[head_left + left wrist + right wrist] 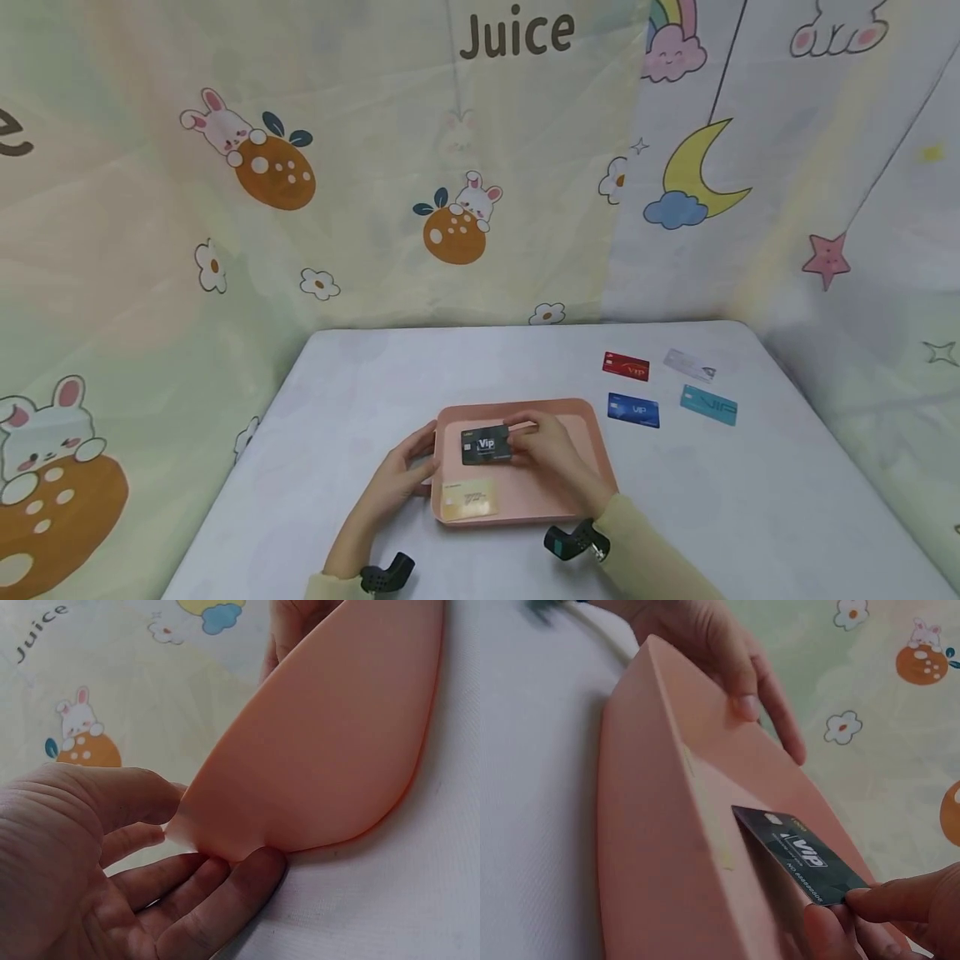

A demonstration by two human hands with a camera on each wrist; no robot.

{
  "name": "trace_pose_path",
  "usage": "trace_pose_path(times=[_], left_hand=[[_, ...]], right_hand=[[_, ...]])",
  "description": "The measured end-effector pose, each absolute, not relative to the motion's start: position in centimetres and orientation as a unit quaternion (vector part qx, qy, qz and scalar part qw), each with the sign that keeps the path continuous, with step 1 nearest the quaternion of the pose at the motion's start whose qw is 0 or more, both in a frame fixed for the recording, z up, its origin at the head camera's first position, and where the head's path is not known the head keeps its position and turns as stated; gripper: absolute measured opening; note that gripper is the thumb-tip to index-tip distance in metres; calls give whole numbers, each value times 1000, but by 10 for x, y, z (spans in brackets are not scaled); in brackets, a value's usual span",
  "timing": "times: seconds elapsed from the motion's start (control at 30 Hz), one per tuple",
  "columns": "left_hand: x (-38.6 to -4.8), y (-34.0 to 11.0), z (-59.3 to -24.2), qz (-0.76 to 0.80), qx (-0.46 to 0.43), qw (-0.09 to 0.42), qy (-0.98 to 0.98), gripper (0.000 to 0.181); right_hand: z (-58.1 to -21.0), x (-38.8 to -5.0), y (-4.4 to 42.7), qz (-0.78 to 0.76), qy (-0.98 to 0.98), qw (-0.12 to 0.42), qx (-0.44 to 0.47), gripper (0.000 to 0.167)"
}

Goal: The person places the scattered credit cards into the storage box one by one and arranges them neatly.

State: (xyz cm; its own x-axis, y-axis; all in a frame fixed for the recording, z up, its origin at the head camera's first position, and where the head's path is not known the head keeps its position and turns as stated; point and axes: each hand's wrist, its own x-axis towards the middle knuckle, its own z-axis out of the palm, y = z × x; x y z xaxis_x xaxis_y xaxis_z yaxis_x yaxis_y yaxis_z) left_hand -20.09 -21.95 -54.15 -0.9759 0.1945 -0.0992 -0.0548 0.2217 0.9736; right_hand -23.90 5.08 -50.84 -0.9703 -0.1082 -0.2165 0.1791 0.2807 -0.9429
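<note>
A pink tray (540,500) stands on the white table, with a pale yellow card (469,499) lying in its near left corner. Above the tray's floor, my right hand (551,454) pinches a black Vip card (486,445) by its right edge. The right wrist view shows thumb and fingers on one end of the black card (802,855), which slants over the tray. My left hand (397,479) grips the tray's left side. In the left wrist view, the thumb of my left hand (127,862) is at the rim and its fingers are under the tray (322,735).
Right of the tray, separate on the table (360,383), lie a red card (626,367), a blue card (633,410), a silver-white card (690,365) and a teal card (708,405). Printed curtains hang behind and beside the table.
</note>
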Motion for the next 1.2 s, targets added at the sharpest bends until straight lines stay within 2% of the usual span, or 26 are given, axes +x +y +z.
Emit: trace_pose_path(times=[0.5,1.2], left_hand=[[-201,-218,-540,615,45,97,781,70],[-201,-217,-540,614,49,90,783,67]], right_hand=[[-524,-243,29,-463,886,29,-21,17],[-519,-225,12,-363,931,19,-39,11]])
